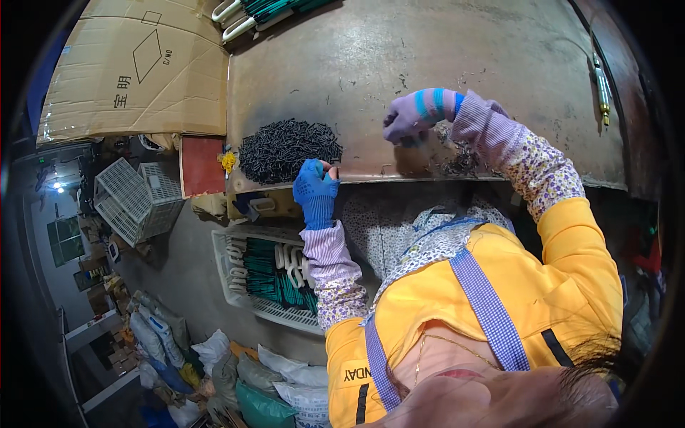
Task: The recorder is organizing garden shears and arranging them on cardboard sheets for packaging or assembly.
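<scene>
My left hand (316, 189), in a blue knit glove with bare fingertips, is at the table's near edge, touching or just beside a heap of short black pieces (285, 146). Its thumb and fingers are pinched together; whatever they hold is too small to name. Farther right, my right hand (415, 118) wears a purple glove with light blue bands. It hovers over the tabletop with its fingers curled in, and I cannot see what is inside them. Close below it lies a scatter of small dark and shiny bits (460, 160), possibly screws.
The brown table (342, 64) carries a slim power screwdriver (603, 89) at right and green rods with white handles (250, 18) at the far left. A cardboard box (135, 71) stands left. Below, a white basket (246, 308) holds more rods; plastic crates (132, 196) and sacks (275, 374) fill the floor.
</scene>
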Motion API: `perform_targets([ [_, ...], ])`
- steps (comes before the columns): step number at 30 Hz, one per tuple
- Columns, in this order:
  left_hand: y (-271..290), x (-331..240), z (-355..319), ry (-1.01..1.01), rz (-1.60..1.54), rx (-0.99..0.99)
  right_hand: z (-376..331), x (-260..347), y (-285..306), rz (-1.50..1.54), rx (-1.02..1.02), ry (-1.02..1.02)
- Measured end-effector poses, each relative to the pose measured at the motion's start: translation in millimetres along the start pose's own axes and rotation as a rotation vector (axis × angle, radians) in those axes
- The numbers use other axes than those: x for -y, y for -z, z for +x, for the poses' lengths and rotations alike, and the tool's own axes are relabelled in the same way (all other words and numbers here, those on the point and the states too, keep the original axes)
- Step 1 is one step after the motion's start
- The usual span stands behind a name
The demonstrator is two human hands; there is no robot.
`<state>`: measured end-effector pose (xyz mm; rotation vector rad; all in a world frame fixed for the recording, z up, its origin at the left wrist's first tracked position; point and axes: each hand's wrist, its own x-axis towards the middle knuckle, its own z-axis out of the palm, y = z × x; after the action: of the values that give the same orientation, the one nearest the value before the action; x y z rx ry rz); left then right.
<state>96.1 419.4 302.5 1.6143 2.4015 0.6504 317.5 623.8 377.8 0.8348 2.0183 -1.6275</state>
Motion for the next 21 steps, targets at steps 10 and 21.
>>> perform_targets([
  [10, -5, -4, -8, -0.042, -0.108, -0.148, 144, 52, 34, 0.411, -0.655, 0.563],
  [21, -19, 2, -8, -0.076, -0.133, -0.207, 101, -12, 77, 0.162, 0.474, 0.125],
])
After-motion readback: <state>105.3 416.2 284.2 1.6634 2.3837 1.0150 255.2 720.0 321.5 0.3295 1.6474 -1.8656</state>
